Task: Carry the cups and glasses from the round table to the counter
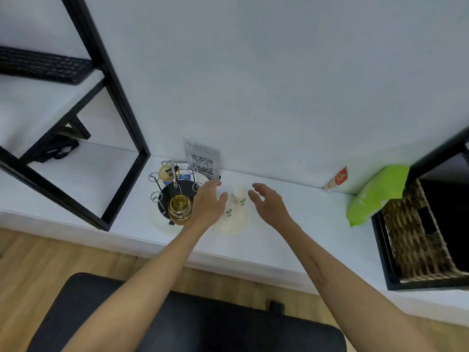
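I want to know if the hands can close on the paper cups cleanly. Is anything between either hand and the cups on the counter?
Nothing visible is. The paper cups stand upside down on the white counter, with the left hand at their left side and the right hand open just to their right. The glass cup rack sits left of the left hand.

White counter (291,224) w/ paper cups (238,209), glass rack (175,196), prob. wipes pack (375,194)
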